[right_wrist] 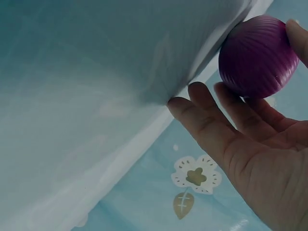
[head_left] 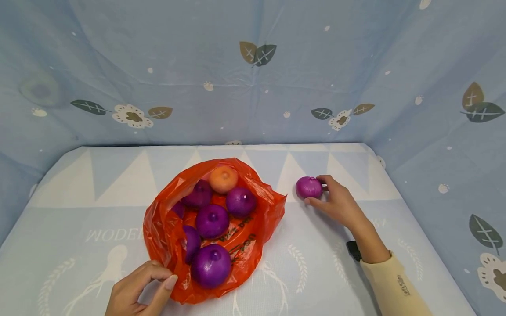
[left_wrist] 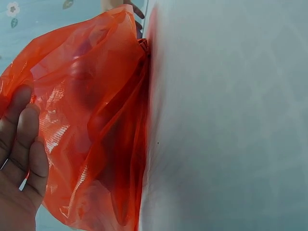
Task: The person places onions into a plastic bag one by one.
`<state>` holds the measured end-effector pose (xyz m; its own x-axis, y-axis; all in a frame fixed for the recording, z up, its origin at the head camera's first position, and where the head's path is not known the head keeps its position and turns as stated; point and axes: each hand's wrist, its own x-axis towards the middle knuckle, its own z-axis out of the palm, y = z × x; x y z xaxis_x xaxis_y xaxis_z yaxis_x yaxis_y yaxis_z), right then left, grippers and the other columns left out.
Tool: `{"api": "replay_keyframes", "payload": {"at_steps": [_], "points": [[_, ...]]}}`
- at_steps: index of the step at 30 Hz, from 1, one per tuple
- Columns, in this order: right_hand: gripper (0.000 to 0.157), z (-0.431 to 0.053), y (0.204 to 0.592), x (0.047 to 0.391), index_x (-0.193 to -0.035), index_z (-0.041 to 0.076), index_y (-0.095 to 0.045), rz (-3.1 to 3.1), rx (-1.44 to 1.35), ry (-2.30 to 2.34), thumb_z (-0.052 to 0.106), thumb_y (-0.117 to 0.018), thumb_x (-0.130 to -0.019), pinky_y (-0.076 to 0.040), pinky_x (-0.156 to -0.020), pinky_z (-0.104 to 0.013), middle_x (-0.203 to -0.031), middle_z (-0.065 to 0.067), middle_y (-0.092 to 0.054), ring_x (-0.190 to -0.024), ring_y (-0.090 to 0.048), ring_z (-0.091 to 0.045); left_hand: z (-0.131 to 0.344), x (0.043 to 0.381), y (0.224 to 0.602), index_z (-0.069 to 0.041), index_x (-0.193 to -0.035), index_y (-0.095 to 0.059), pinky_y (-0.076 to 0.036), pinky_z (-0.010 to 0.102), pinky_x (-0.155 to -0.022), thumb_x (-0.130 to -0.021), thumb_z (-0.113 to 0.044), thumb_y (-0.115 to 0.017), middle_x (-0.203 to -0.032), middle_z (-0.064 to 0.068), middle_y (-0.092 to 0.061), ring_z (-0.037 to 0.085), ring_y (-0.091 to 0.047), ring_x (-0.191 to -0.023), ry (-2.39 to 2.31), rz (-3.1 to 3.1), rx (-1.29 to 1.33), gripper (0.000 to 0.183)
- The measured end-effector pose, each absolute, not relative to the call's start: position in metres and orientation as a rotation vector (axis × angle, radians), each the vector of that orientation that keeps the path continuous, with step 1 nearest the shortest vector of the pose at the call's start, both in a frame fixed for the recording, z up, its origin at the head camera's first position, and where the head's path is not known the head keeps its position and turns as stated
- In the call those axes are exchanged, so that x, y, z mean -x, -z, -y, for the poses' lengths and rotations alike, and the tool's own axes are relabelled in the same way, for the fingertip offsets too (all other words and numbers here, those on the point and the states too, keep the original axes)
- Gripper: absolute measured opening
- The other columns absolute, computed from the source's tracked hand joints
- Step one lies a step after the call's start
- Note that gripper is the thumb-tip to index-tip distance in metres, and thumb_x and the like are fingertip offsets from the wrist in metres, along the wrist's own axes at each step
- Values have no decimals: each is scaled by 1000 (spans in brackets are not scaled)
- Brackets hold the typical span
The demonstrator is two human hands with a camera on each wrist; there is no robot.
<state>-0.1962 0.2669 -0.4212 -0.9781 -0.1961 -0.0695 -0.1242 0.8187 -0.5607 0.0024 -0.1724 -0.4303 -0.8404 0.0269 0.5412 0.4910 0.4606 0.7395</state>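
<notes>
A red plastic bag point(head_left: 272, 206) stands with its mouth spread wide, showing several purple onions point(head_left: 212, 266) inside. Among them, toward the far side, sits an orange round piece point(head_left: 223, 179) with a small nub. My left hand point(head_left: 138, 289) pinches the bag's near-left rim between thumb and fingers; in the left wrist view its fingers point(left_wrist: 37, 159) lie against the outside of the film. To the right of the bag, a single purple onion point(head_left: 309, 188) rests on the table. My right hand point(head_left: 336, 202) holds this onion from its right side, thumb and fingers around it.
A light blue and white patterned cloth covers the table point(head_left: 118, 175). Blue printed curtain point(head_left: 221, 101) closes off the back and sides. Below the right wrist a small black object point(head_left: 353, 250) shows beside the cream sleeve point(head_left: 395, 285).
</notes>
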Motion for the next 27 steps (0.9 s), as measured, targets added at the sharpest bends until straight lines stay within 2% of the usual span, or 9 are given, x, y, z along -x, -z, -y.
{"api": "replay_keyframes", "payload": {"at_steps": [4,20,27], "points": [[75,-266,421,195,-145,-1,-47,-2879,243,861,31,-85,-90,-50,-101,-62,-141,-25,-57,-126,-57,-46,172,-2,431,-22,-90,-67,-52,15,-63,-72,20,-80,-80,-12,-64,2,-58,-66,1361,2242,433,47],[71,-263,419,175,-141,-1,-49,-2849,261,881,26,-87,-87,-55,-96,-57,-136,-22,-61,-120,-61,-43,173,-4,431,-18,-89,-68,-53,15,-64,-76,17,-81,-80,-12,-64,2,-58,-66,1369,2257,419,39],[69,-260,415,166,-138,-2,-50,-2883,357,881,24,-88,-86,-54,-97,-58,-130,-19,-64,-116,-62,-39,172,-5,430,-21,-89,-67,-53,15,-64,-74,19,-81,-80,-13,-64,2,-58,-65,1359,2284,401,45]]}}
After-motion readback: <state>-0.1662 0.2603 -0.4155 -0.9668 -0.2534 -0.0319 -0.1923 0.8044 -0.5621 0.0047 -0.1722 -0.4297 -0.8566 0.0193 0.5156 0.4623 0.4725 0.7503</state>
